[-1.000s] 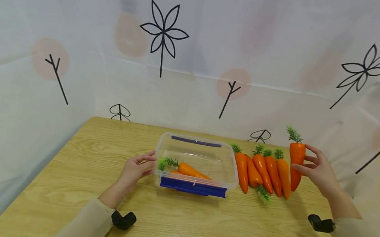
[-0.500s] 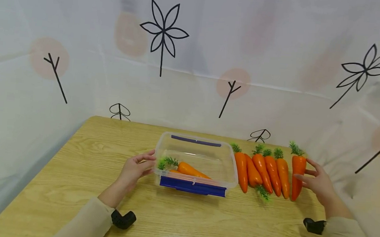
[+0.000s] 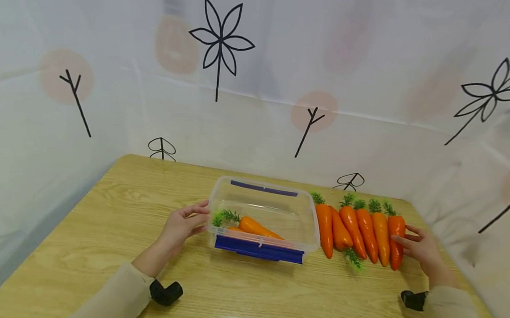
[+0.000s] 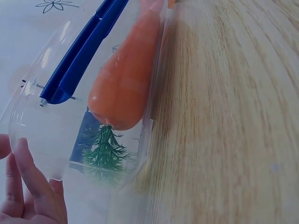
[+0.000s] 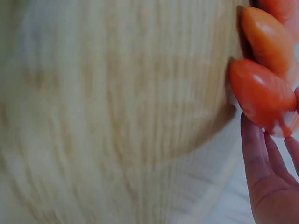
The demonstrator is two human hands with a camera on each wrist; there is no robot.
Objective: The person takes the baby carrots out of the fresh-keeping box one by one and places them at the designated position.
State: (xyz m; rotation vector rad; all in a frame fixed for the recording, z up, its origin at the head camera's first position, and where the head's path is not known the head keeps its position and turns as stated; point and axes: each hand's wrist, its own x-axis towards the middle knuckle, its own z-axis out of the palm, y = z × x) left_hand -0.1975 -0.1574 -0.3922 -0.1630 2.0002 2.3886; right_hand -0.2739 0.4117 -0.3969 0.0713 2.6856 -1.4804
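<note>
A clear plastic box with blue latches stands mid-table. Inside it lie orange carrots with green tops, partly hidden by the front wall. My left hand rests its fairly straight fingertips against the box's left side. To the right of the box, several carrots lie side by side in a row. At the row's right end, my right hand holds a carrot between thumb and fingers, down at table level and next to its neighbour.
The wooden table runs up to a white printed cloth at the back and sides. In the row, one carrot is turned round, its green top toward me. Black wrist mounts sit at both sleeve cuffs.
My right hand has brought its carrot down and set it against the right end of the row. My left hand stays at the box, which has not moved.
</note>
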